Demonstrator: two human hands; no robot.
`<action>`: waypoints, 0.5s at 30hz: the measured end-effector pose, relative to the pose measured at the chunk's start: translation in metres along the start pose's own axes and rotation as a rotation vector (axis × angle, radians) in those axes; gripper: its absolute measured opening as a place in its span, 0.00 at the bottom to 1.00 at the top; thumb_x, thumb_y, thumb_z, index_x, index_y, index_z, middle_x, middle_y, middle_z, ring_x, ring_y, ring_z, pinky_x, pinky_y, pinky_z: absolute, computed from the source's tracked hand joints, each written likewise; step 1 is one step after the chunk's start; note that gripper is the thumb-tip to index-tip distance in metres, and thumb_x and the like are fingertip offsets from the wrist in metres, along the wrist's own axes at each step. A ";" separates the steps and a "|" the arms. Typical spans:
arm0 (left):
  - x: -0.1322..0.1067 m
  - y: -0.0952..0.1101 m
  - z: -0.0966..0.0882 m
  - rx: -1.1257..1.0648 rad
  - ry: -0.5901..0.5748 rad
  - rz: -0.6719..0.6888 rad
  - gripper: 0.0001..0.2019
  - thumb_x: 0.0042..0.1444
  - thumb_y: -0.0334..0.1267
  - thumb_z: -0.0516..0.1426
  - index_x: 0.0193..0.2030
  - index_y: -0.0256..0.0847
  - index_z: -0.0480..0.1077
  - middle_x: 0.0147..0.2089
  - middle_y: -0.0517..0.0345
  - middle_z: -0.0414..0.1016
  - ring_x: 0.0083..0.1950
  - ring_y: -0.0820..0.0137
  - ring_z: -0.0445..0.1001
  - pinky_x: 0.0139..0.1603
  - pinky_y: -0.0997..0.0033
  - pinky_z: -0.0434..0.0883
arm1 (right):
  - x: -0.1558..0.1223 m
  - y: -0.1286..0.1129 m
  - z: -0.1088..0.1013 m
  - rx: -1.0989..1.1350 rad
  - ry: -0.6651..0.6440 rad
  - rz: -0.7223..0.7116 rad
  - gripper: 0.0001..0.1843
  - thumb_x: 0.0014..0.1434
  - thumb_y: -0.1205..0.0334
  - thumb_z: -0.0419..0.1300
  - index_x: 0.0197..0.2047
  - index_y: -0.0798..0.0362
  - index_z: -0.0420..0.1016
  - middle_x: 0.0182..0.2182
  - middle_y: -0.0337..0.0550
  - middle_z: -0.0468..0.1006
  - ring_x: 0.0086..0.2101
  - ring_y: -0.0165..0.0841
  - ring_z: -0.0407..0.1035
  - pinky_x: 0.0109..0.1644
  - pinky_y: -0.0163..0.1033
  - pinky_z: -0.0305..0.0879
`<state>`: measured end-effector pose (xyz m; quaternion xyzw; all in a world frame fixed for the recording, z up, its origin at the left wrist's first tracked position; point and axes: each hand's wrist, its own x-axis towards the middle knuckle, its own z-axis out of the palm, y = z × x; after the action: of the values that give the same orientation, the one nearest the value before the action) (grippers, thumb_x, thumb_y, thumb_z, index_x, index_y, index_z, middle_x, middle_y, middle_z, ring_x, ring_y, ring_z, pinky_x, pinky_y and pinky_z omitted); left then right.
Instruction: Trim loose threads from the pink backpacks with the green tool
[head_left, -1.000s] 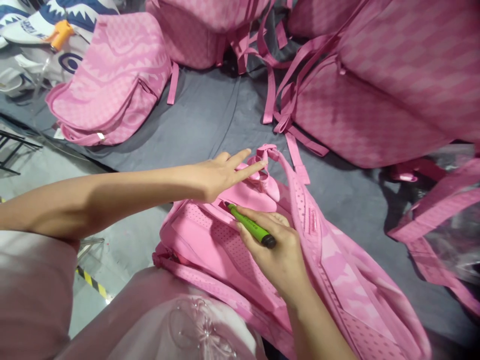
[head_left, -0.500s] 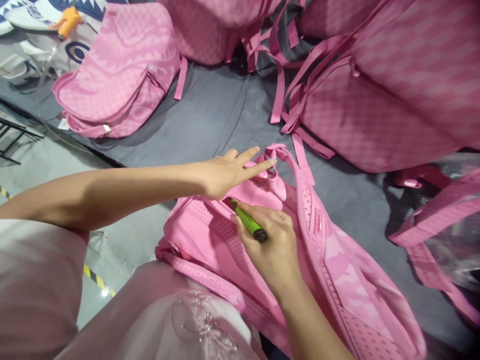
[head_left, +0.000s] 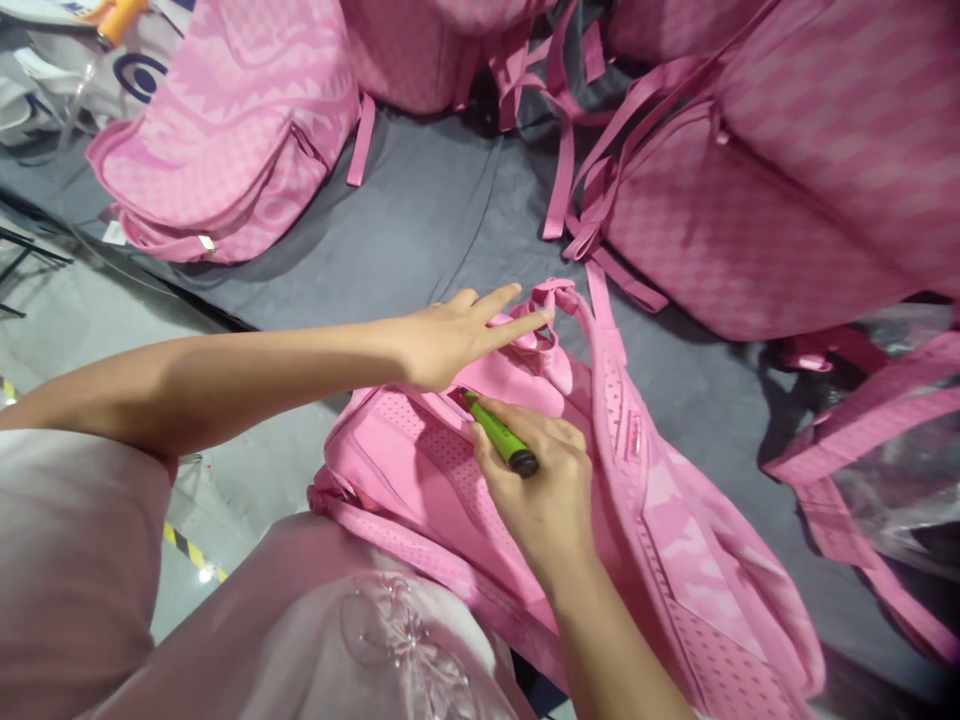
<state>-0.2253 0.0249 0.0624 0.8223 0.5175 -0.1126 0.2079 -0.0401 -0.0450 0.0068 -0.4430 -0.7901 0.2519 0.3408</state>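
A pink backpack lies in front of me with its dotted mesh back panel and straps facing up. My right hand grips a green tool with a black end, perhaps a seam ripper or marker, whose dark tip meets the backpack near its top edge. Just beyond that tip, my left hand rests on the top of the backpack, fingers stretched out and spread toward the bunched strap loops. Its palm side is hidden.
Another pink backpack stands at the back left, near an orange-handled tool. Larger checkered pink bags fill the back right. Clear plastic wrap and pink straps lie at the right. A grey cloth covers the table.
The view has shifted slightly. Both hands keep nearly the same places on the backpack, and the green tool remains in my right hand.
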 end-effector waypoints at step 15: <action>-0.056 0.014 0.095 -0.008 0.741 0.016 0.22 0.63 0.56 0.55 0.49 0.38 0.76 0.68 0.41 0.64 0.72 0.51 0.53 0.70 0.48 0.61 | -0.006 0.007 -0.016 0.101 -0.041 0.048 0.13 0.62 0.61 0.66 0.51 0.51 0.81 0.43 0.42 0.85 0.42 0.40 0.79 0.52 0.49 0.67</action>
<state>-0.2347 -0.0684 0.0038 0.8106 0.5516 0.1963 0.0106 -0.0221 -0.0454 0.0098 -0.4388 -0.7722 0.3087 0.3402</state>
